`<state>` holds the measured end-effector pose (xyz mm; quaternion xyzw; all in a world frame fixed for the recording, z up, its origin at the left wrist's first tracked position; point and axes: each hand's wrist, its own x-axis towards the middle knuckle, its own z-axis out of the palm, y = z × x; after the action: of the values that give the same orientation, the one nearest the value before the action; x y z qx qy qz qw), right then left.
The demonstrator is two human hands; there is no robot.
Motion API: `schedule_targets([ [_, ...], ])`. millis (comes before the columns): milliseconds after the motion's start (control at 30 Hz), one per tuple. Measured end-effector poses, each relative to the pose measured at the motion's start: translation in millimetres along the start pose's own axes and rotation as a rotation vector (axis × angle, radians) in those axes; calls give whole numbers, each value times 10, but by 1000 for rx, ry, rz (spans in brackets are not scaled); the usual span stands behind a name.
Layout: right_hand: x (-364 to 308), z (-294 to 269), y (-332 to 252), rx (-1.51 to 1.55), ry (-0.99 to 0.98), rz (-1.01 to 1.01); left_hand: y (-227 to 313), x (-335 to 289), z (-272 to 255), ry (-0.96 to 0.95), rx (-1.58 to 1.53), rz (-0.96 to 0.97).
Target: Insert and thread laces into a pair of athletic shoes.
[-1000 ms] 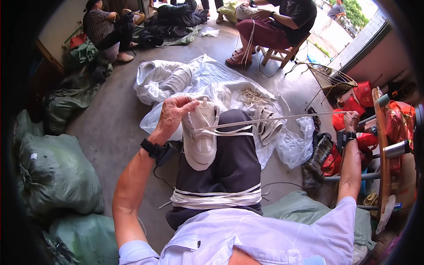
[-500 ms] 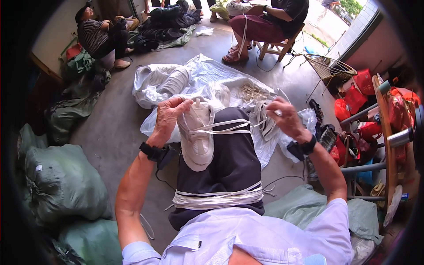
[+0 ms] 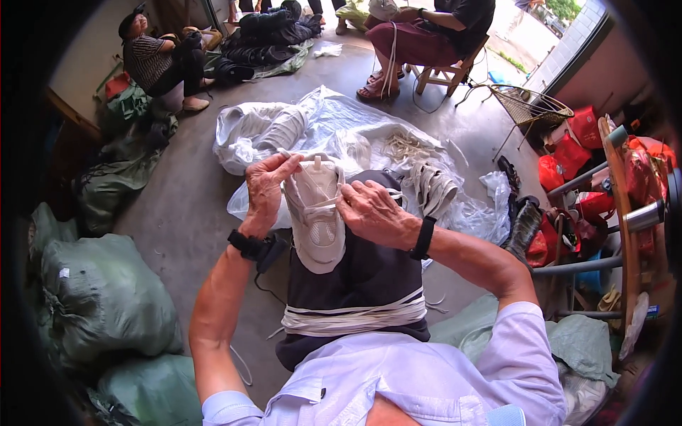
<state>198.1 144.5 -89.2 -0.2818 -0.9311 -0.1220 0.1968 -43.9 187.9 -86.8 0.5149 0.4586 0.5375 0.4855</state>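
A pale sneaker (image 3: 316,216) is laid on the person's lap, on a dark knee. Its long side runs up and down in the picture, with the toe end pointed back at the person and the heel end pointed away. The far end of the shoe is gripped by the left hand (image 3: 266,190), with the fingers curled over its edge and the wrist bent up. A black watch (image 3: 246,243) is worn on that wrist. The right hand (image 3: 369,211) is laid on the shoe's right side, and a white lace (image 3: 321,208) is pinched in its closed fingers. More white laces (image 3: 353,318) are wound in a bunch around the thigh. Past the knee, a clear plastic sheet (image 3: 341,131) is spread on the grey floor, with more pale shoes (image 3: 432,186) on it. Green sacks (image 3: 103,302) are piled at the left. Two other people are seated farther off.
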Motion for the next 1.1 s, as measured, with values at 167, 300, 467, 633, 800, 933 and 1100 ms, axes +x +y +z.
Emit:
schedule_targets([
  [167, -222, -103, 130, -1, 64, 38, 92, 54, -602, 424, -122, 17],
  [300, -337, -101, 221, 2, 113, 150, 290, 4, -1620, 608, 26, 63],
  [467, -317, 11, 193, 108, 151, 246, 753, -160, -3069, 928, 88, 164],
  [633, -124, 159, 19, 234, 106, 191, 1085, -356, -4324, 1073, 184, 186],
  [800, -40, 160, 5, 237, 53, 153, 1483, -736, -5020, 1084, 811, 467],
  [933, -55, 125, 75, 185, 223, 222, 1666, -798, -5065, 1142, 1176, 549],
  [1100, -58, 153, 214, 221, 24, 235, 1345, -457, -4980, 904, 561, 215],
])
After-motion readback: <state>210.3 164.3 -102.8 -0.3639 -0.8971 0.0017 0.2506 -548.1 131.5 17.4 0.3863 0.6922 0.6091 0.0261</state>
